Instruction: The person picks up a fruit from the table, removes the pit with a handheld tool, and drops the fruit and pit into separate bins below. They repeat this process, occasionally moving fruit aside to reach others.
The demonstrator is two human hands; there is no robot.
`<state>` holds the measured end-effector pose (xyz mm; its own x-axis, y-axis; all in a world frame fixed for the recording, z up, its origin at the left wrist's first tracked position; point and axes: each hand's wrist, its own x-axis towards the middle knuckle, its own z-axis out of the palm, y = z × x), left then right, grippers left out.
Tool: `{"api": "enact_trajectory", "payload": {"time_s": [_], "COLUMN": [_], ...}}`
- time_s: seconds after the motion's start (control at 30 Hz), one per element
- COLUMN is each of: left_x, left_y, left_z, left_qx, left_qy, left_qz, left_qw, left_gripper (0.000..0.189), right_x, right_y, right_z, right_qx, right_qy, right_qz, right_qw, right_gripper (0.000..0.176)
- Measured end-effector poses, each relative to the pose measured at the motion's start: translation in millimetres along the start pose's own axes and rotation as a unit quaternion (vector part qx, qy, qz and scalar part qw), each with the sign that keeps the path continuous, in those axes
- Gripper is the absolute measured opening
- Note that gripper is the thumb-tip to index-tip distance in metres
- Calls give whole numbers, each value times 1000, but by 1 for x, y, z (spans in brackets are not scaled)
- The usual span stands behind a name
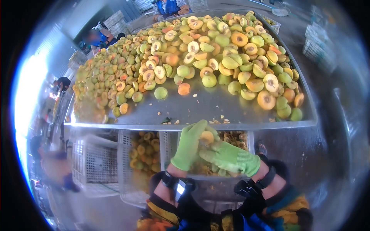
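Note:
Both my hands wear green gloves and meet just in front of the metal table's near edge. My left hand [189, 144] is closed around a yellow-orange peach [207, 137], which shows between its thumb and fingers. Just below the peach, my right hand [225, 155] has its fingers curled, with dirty fingertips close to the fruit. What those fingers hold, if anything, is hidden. Beneath my hands stands a crate of small brown and pale pieces [236, 139], partly covered by my right glove.
A large pile of peaches [200, 50], many cut in half, covers most of the metal table [142, 115]. Left of my hands are a crate of peach halves [145, 152] and a white crate [96, 158]. Other people [169, 7] are at the table's far side and left.

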<state>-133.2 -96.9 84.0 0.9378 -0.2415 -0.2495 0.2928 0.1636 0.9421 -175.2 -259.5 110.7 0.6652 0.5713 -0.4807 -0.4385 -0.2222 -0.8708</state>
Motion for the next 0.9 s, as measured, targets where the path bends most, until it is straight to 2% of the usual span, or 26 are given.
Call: {"api": "enact_trajectory", "payload": {"time_s": [0.03, 0.1, 0.17, 0.23, 0.27, 0.33, 0.37, 0.4, 0.43, 0.47, 0.5, 0.53, 0.57, 0.6, 0.67, 0.7, 0.77, 0.8, 0.83, 0.87, 0.9], "left_x": [2, 3, 3, 0, -3, -10, -14, -23, -34, -44, -44, -53, -59, -62, -63, -53, -13, 7, 26, 51, 77], "left_y": [3, 9, 15, 19, 23, 36, 41, 48, 52, 55, 49, 46, 46, 45, 55, 62, 52, 51, 48, 39, 27], "left_z": [-3, -6, -7, -7, -7, -9, -13, -17, -24, -38, -80, -115, -145, -170, -145, -121, -63, -24, 14, 44, 69], "left_qx": [91, 93, 97, 138, 140, 132, 216, 295, 369, 306, 602, 558, 635, 713, 694, 648, 503, 528, 551, 483, 407], "left_qy": [-61, -90, -117, -172, -174, -167, -109, -26, 55, 128, 161, 243, 336, 357, 385, 360, 200, 142, 84, 52, 18], "left_qz": [-6, -22, -31, 36, 34, 80, 104, 168, 230, 201, 400, 302, 197, 200, 215, 178, 259, 236, 210, 110, 10], "left_qw": [994, 991, 988, 975, 974, 974, 965, 940, 899, 922, 672, 734, 667, 570, 568, 647, 800, 803, 804, 867, 913], "left_gripper": [44, 44, 43, 40, 40, 21, 13, 12, 10, 12, 12, 18, 23, 31, 43, 52, 53, 53, 54, 53, 52], "right_x": [3, 7, 1, -4, -8, -15, -21, -26, -24, -16, -5, 14, 28, 18, 2, 2, 4, 2, -1, -5, -10], "right_y": [5, 11, 6, 7, 11, 11, 5, 1, 7, 23, 45, 92, 128, 116, 98, 102, 118, 125, 134, 141, 140], "right_z": [-3, -8, -8, -11, -15, -18, -19, -21, -21, -19, -17, -9, -4, 0, 2, 0, -7, -10, -12, -14, -15], "right_qx": [2, 109, 126, 149, 154, 160, 122, 84, 85, 23, -37, -282, -495, -474, -436, -435, -547, -547, -536, -526, -524], "right_qy": [1, -69, -80, -90, -124, -159, -147, -135, -134, -102, -68, 95, 254, 208, 196, 200, 177, 185, 199, 210, 222], "right_qz": [2, 32, 27, 22, 20, 15, 34, 52, 47, 25, 3, -151, -281, -207, -226, -226, -104, -102, -150, -198, -178], "right_qw": [1000, 991, 988, 985, 980, 974, 981, 986, 986, 994, 997, 943, 782, 831, 849, 848, 812, 810, 806, 800, 803], "right_gripper": [51, 50, 49, 48, 47, 46, 44, 42, 42, 35, 29, 24, 20, 18, 15, 15, 13, 13, 12, 12, 11]}}
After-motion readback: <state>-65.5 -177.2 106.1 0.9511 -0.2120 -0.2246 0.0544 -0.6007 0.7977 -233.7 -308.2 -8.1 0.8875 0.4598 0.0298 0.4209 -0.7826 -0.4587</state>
